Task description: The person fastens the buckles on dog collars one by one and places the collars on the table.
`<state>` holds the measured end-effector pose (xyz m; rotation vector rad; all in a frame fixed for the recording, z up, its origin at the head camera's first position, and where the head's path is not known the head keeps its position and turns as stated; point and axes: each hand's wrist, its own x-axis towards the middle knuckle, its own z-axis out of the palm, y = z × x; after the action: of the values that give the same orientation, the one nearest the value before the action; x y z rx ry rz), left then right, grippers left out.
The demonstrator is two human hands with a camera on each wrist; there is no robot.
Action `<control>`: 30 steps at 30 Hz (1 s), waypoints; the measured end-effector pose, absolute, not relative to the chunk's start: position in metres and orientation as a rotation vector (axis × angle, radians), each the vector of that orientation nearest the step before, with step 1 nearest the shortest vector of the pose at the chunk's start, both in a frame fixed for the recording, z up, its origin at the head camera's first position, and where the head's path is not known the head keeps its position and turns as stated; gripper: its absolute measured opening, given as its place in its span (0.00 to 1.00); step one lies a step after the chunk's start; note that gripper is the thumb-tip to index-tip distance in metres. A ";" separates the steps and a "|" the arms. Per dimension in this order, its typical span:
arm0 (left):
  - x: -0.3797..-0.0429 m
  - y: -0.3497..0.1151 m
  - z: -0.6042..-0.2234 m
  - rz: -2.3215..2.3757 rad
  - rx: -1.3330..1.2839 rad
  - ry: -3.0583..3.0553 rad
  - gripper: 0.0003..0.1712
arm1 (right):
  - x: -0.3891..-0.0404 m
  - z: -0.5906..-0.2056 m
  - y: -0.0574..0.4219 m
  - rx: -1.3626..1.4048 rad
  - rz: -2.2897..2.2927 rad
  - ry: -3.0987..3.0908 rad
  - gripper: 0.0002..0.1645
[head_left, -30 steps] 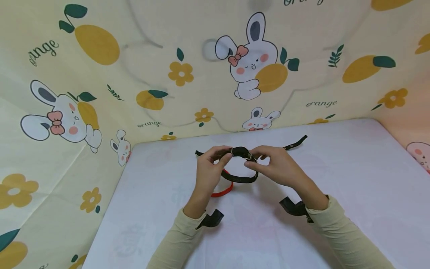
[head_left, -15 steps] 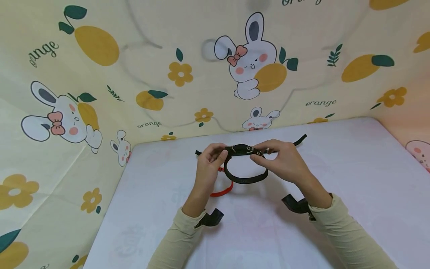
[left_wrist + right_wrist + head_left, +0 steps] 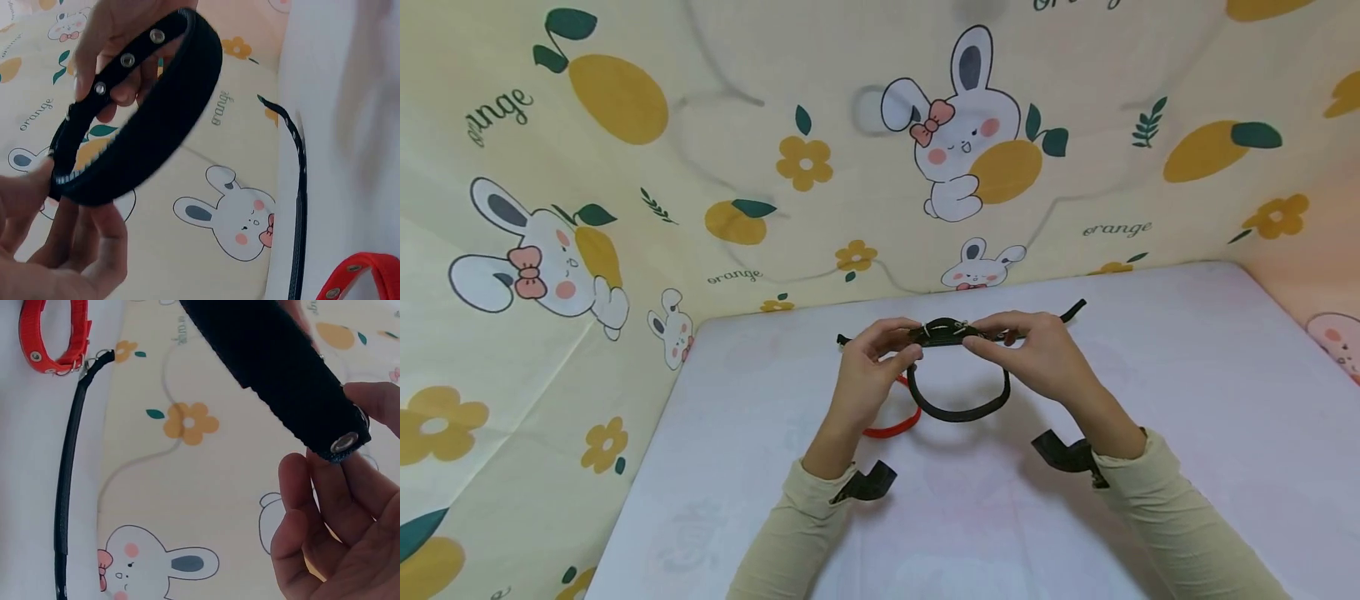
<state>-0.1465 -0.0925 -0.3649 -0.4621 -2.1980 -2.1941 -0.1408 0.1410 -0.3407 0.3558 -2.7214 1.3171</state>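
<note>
A black collar with metal eyelets and a buckle hangs in a loop above the table, held between both hands. My left hand pinches its left end between thumb and fingers. At the buckled upper right part, my right hand pinches the band. Seen from the left wrist, the collar forms a closed loop with a row of eyelets on the far strap. Behind my left hand a red collar lies on the table, partly hidden.
A second, thin black strap lies along the back of the white-covered table, behind the hands; its right end shows past the right hand. A cloth printed with rabbits rises behind. Black mounts sit at the wrists.
The collar's loop has widened and shifted slightly right. My right hand has moved a little right and up with it, while my left hand stays nearly in place, still gripping.
</note>
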 end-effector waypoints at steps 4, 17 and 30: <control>-0.147 -0.091 -0.364 -2.211 -0.382 -2.114 0.16 | -0.142 -0.341 0.144 0.408 1.330 -2.737 0.21; -0.151 -0.096 -0.360 -2.455 -0.076 -1.932 0.17 | -0.150 -0.342 0.169 1.092 1.247 -2.702 0.64; -0.155 -0.104 -0.361 -2.370 -0.239 -2.240 0.23 | -0.151 -0.343 0.173 0.987 1.210 -2.688 0.58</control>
<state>-0.1547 -0.1044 -0.3609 -0.2385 -2.2403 -2.3702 -0.1508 0.1725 -0.3426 0.9871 -2.6875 1.2097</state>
